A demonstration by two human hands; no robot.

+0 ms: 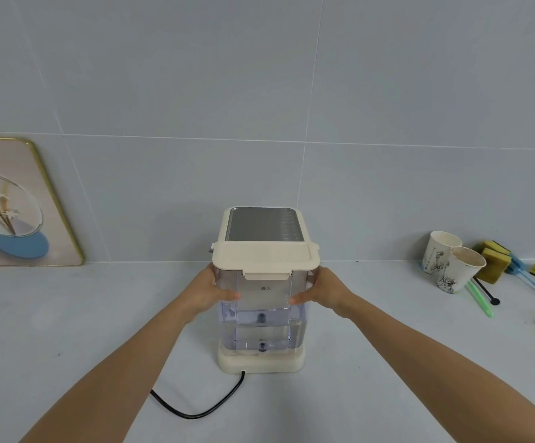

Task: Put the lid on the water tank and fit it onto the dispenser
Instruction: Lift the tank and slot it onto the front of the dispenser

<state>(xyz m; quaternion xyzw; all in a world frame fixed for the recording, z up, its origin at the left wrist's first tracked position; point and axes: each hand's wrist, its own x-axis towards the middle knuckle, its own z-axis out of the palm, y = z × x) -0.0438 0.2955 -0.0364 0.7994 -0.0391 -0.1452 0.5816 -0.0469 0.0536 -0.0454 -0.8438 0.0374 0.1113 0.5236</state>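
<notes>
A clear plastic water tank [262, 327], partly filled with water, stands on the cream base of the dispenser [261, 362] in the middle of the counter. A cream lid [265, 255] sits closed on top of the tank, its front clasp hanging down. Behind the lid shows the dispenser's top with a grey metal panel [261, 225]. My left hand [210, 292] grips the tank's left side just below the lid. My right hand [318, 292] grips its right side at the same height. Fingertips of both hands wrap onto the front face.
A black power cord [202, 407] runs from the dispenser's base toward me and to the left. A framed picture [20, 203] leans on the tiled wall at the left. Two paper cups [451, 260], yellow sponges [493, 260] and long-handled brushes lie at the right.
</notes>
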